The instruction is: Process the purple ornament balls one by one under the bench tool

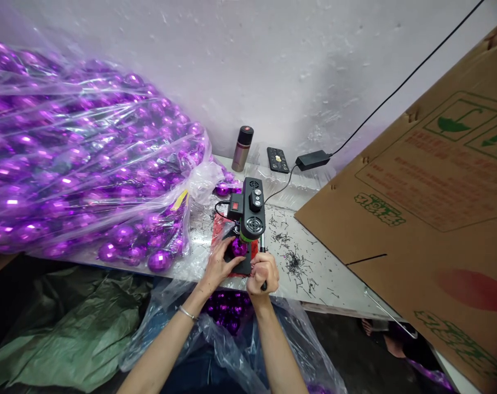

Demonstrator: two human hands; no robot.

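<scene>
A black bench drill press (253, 205) stands on the table, its head over a shiny purple ball (239, 247). My left hand (220, 264) holds that ball on the press's dark base plate (243, 267), thumb on one side and fingers on the other. My right hand (264, 273) is wrapped round the black-gripped lever (264, 250) at the press's right side. The drill's tip is hidden by its head and the ball. Red material (219, 225) lies under the base.
A plastic bag of purple balls (88, 158) fills the left. A bottle (242, 148), phone (277, 160) and power adapter (313, 160) lie along the wall. Dark shavings (293, 262) litter the right tabletop, beside a large cardboard box (416, 219). Purple balls (227, 312) sit in plastic below.
</scene>
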